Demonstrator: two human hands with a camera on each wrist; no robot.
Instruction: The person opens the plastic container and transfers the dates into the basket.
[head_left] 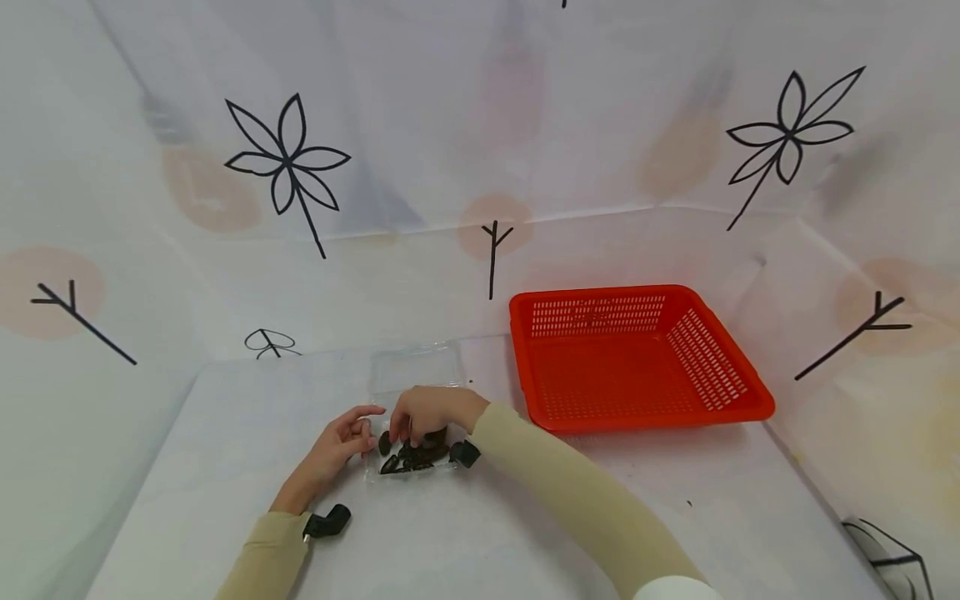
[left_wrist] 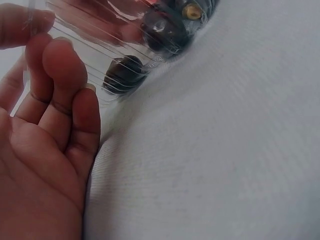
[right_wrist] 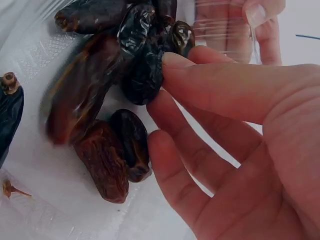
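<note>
Several dark, wrinkled dates (right_wrist: 82, 85) lie in a clear plastic box (right_wrist: 37, 127), and its lid (head_left: 417, 368) is folded open toward the back wall. My right hand (head_left: 431, 408) reaches in from the right and pinches a dark date (right_wrist: 142, 82) between thumb and fingers. At the box's left side, my left hand (head_left: 337, 442) grips the thin plastic wall near its edge. Through the ribbed side, the left wrist view shows another date (left_wrist: 125, 75) close to the left fingertips. In the head view, the right hand hides part of the box.
A red plastic basket (head_left: 600, 383) with slotted sides stands on the white-covered table (head_left: 480, 533), right of the box. A patterned cloth (head_left: 420, 167) hangs behind and along both sides. One small brown stem (right_wrist: 15, 189) lies inside the box.
</note>
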